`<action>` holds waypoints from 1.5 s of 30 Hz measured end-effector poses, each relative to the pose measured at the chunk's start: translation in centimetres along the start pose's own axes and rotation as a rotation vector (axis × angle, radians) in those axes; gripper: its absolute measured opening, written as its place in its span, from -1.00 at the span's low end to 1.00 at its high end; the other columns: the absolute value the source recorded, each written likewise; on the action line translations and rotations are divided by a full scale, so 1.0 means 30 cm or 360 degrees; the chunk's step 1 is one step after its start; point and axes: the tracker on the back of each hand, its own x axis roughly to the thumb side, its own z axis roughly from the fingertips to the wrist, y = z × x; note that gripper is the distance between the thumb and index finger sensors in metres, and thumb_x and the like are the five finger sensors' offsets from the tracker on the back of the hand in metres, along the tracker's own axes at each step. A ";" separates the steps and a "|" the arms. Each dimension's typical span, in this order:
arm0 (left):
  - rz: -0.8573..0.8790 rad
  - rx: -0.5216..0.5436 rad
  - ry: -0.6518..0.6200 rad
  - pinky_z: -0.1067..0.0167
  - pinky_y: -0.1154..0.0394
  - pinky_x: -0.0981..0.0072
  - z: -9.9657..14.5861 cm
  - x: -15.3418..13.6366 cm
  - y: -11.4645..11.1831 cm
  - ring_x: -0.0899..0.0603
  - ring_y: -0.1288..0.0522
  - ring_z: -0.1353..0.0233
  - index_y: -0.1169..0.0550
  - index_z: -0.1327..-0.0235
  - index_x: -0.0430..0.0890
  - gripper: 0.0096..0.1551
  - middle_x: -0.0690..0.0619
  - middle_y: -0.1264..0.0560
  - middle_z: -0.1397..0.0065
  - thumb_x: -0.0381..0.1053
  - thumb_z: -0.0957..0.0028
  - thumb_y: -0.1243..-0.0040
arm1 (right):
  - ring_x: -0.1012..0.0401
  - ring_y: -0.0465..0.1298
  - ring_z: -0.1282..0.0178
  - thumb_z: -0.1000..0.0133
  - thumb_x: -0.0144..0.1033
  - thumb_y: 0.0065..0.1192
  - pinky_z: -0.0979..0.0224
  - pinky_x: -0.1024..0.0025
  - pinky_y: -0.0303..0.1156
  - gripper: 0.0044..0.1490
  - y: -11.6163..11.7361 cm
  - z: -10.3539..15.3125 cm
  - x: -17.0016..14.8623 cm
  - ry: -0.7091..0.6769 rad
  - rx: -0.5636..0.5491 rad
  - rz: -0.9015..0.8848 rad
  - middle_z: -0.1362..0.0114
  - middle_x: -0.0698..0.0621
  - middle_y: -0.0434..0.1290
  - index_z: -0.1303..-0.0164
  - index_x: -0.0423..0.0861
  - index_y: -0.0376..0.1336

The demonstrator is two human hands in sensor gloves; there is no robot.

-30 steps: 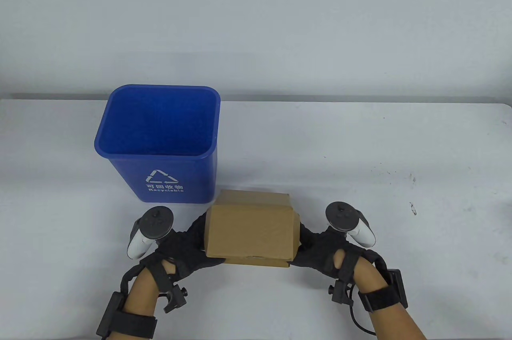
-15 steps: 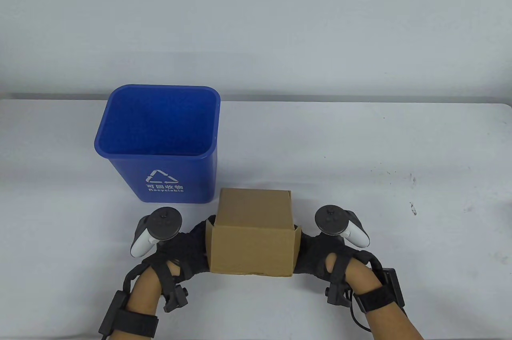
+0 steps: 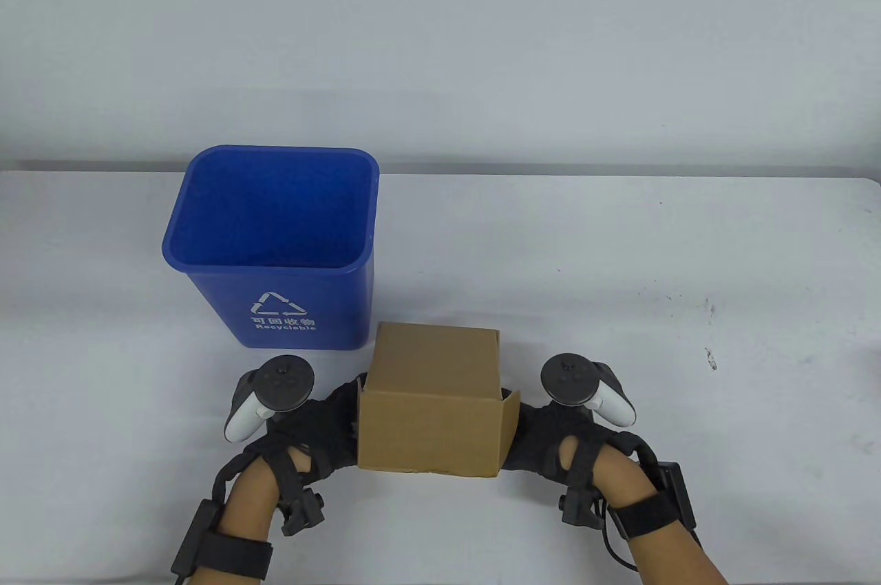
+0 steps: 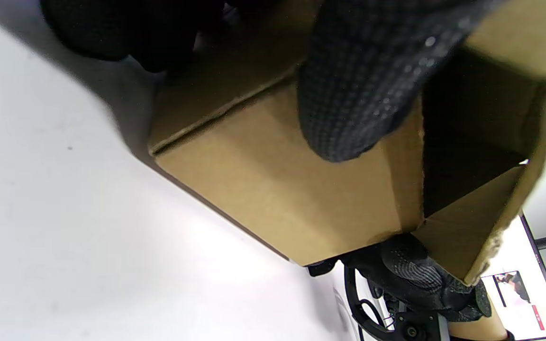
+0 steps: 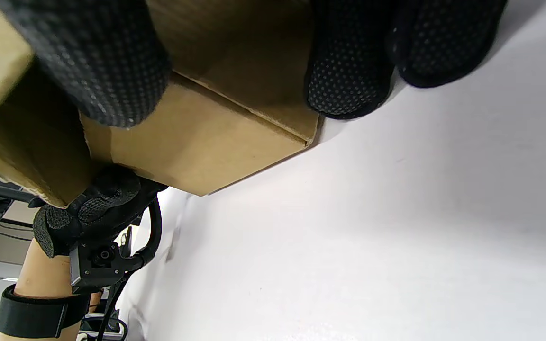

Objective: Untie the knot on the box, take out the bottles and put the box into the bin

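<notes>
Both hands form the grip: the left hand (image 3: 310,423) and the right hand (image 3: 550,430) clamp the cardboard box (image 3: 432,406) from its 2 opposite sides, thumbs curled over the near face in the wrist views and fingers wrapped onto the ends, so each hand holds the box and nothing else. The box sits close to the tabletop's (image 3: 619,254) near edge, a little left of the middle; whether its underside touches the surface or hangs just above it I cannot tell. The left wrist view shows 1 end open with a dark, seemingly empty inside, and no string or bottles appear in any view, so I judge the untying and emptying done and the last step in hand: binning the box. The blue recycling bin (image 3: 272,272) stands just beyond the box toward the far-left, its mouth open and facing up. The next move calls for a lift above the rim, a short carry toward the far-left and a release over the opening. The fit looks snug, so the box may need tilting; a clipped rim could tip the bin. The tabletop's right half offers open room.
</notes>
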 end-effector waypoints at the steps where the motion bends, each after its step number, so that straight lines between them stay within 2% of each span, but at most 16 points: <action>1: 0.0017 -0.0003 -0.0004 -0.41 -0.25 -0.40 0.000 0.001 0.000 -0.53 -0.21 -0.56 0.13 -0.57 -0.32 0.31 -0.41 0.08 -0.61 0.09 0.03 -0.50 | -0.15 0.41 -0.29 -0.03 0.12 0.31 -0.25 -0.14 0.33 0.41 0.000 0.001 0.000 0.0000 -0.0001 -0.0006 -0.52 -0.50 -0.18 -0.39 -0.55 -0.40; 7: 0.0067 -0.0016 -0.0029 -0.40 -0.23 -0.43 0.000 0.001 -0.003 -0.56 -0.20 -0.55 0.15 -0.56 -0.33 0.35 -0.43 0.09 -0.60 0.17 0.03 -0.47 | -0.18 0.37 -0.34 -0.03 0.15 0.30 -0.30 -0.19 0.29 0.43 -0.012 0.009 0.007 -0.0027 -0.0102 -0.0008 -0.52 -0.49 -0.22 -0.40 -0.51 -0.45; 12: 0.0159 0.0024 -0.0054 -0.40 -0.22 -0.43 0.002 -0.006 -0.002 -0.58 -0.19 -0.53 0.19 -0.57 -0.30 0.37 -0.45 0.08 -0.60 0.29 0.02 -0.37 | -0.22 0.45 -0.30 -0.03 0.19 0.28 -0.26 -0.19 0.35 0.44 -0.025 0.018 0.024 -0.0087 -0.0191 0.0017 -0.49 -0.52 -0.10 -0.40 -0.49 -0.46; 15: 0.0210 0.0042 -0.0052 -0.39 -0.22 -0.44 0.005 -0.014 0.002 -0.60 -0.19 -0.52 0.21 -0.58 -0.29 0.36 -0.46 0.06 -0.59 0.36 0.00 -0.28 | -0.23 0.46 -0.29 -0.03 0.23 0.24 -0.25 -0.19 0.36 0.44 -0.022 0.016 0.025 -0.0111 -0.0165 -0.0014 -0.48 -0.54 -0.09 -0.40 -0.50 -0.45; 20: 0.0203 0.0033 -0.0027 -0.38 -0.22 -0.46 0.006 -0.018 0.000 -0.63 -0.18 -0.51 0.20 -0.58 -0.29 0.39 -0.49 0.06 -0.58 0.44 0.04 -0.24 | -0.27 0.45 -0.29 -0.02 0.34 0.14 -0.25 -0.22 0.36 0.48 -0.001 0.009 0.031 -0.0114 -0.0110 -0.0024 -0.46 -0.60 -0.12 -0.36 -0.56 -0.46; 24: 0.0150 0.0049 -0.0007 -0.38 -0.23 -0.45 0.005 -0.016 -0.001 -0.61 -0.19 -0.51 0.21 -0.58 -0.29 0.38 -0.47 0.05 -0.58 0.42 0.03 -0.25 | -0.26 0.47 -0.27 -0.02 0.35 0.12 -0.23 -0.22 0.38 0.48 0.000 0.008 0.035 -0.0121 -0.0142 0.0004 -0.44 -0.61 -0.09 -0.35 -0.58 -0.44; 31: 0.0133 0.0041 0.0012 -0.38 -0.23 -0.45 0.004 -0.019 -0.004 -0.62 -0.18 -0.52 0.24 -0.57 -0.26 0.30 -0.48 0.06 -0.58 0.36 -0.04 -0.21 | -0.20 0.58 -0.18 0.00 0.34 0.16 -0.16 -0.15 0.46 0.41 -0.012 0.000 0.013 -0.0129 -0.0252 -0.0019 -0.42 -0.58 0.07 -0.40 -0.57 -0.27; 38: 0.0156 -0.0012 0.0020 -0.40 -0.18 -0.50 0.010 -0.009 -0.005 -0.65 -0.13 -0.53 0.28 -0.55 -0.27 0.16 -0.51 0.10 -0.58 0.26 -0.14 -0.04 | -0.19 0.57 -0.16 -0.01 0.35 0.14 -0.16 -0.15 0.45 0.41 -0.010 0.008 0.029 -0.0151 -0.0261 -0.0016 -0.41 -0.59 0.08 -0.40 -0.59 -0.26; 45: 0.0101 0.0004 0.0055 -0.38 -0.18 -0.49 0.016 0.011 -0.018 -0.66 -0.14 -0.51 0.31 -0.54 -0.30 0.13 -0.52 0.10 -0.57 0.23 -0.15 0.03 | -0.15 0.56 -0.13 -0.01 0.36 0.12 -0.15 -0.13 0.43 0.38 -0.018 0.025 0.054 -0.0189 -0.0425 0.0135 -0.41 -0.46 0.16 -0.46 -0.50 -0.28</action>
